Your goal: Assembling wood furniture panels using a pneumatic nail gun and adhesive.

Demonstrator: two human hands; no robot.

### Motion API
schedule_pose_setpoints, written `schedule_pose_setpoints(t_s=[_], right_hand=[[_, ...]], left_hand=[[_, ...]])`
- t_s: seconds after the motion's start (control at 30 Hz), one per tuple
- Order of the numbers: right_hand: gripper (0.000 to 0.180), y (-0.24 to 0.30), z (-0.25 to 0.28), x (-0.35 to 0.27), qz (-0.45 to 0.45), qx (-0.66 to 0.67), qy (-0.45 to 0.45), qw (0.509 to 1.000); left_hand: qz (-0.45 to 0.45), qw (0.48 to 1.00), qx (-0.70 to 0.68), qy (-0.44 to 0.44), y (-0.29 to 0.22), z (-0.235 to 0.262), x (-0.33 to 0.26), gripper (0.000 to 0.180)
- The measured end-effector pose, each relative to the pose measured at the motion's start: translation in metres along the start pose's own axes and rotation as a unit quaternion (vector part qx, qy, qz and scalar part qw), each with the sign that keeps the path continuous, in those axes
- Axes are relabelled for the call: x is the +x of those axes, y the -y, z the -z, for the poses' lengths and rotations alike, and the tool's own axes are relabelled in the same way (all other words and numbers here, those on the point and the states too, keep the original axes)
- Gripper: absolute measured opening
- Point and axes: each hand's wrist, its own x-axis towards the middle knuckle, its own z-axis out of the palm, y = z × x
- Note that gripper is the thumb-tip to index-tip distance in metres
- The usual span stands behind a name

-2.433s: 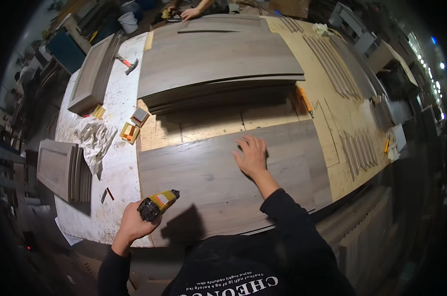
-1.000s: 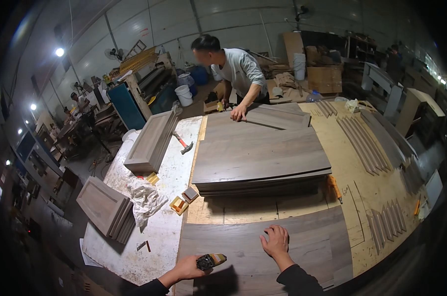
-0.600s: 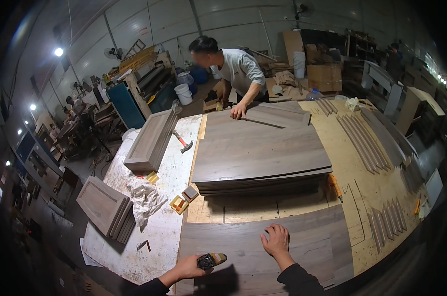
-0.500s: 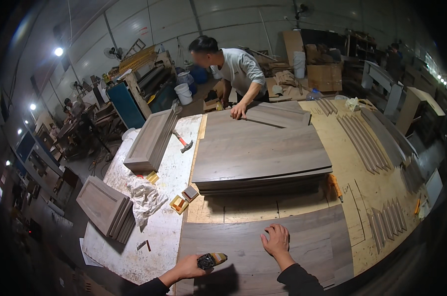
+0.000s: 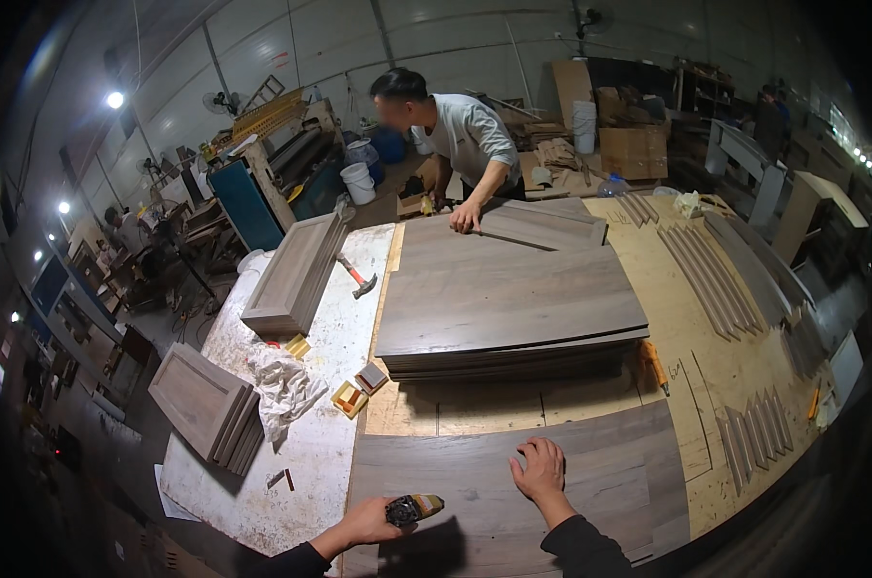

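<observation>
My left hand [image 5: 364,523] is closed around a black and amber-yellow handheld tool [image 5: 415,509], whose exact kind I cannot make out. It is over the left part of a grey-brown wood-grain panel [image 5: 590,453], and a dark shadow falls beside it. On the same panel my right hand [image 5: 540,469] lies palm down, fingers stretched forward and slightly bent, holding nothing. Beyond the panel stands a stack of similar wood-grain boards [image 5: 513,299]. Across the table a co-worker [image 5: 469,144] leans over, one hand resting on a framed panel [image 5: 542,223] at the stack's far end.
Left of the boards are a hammer [image 5: 362,279], a crumpled white cloth [image 5: 286,385], small yellow blocks [image 5: 347,398] and two stacks of framed doors [image 5: 296,275] [image 5: 205,400]. To the right lie an orange-handled tool [image 5: 655,366] and rows of thin strips [image 5: 710,284].
Both my hands and the tool stay practically where they were. The co-worker's head and upper body have shifted very slightly; the boards have not moved.
</observation>
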Motion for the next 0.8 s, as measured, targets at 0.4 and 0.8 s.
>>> schedule_pose_setpoints(t_s=[0.4, 0.8], right_hand=[[0.026, 0.006, -0.003, 0.003, 0.001, 0.024, 0.022, 0.999], [0.027, 0.006, -0.002, 0.000, -0.026, 0.031, 0.028, 0.999]], left_hand=[[0.001, 1.000, 0.005, -0.010, 0.011, -0.004, -0.007, 0.051], [-0.060, 0.998, 0.014, -0.011, 0.018, -0.011, 0.001, 0.045]])
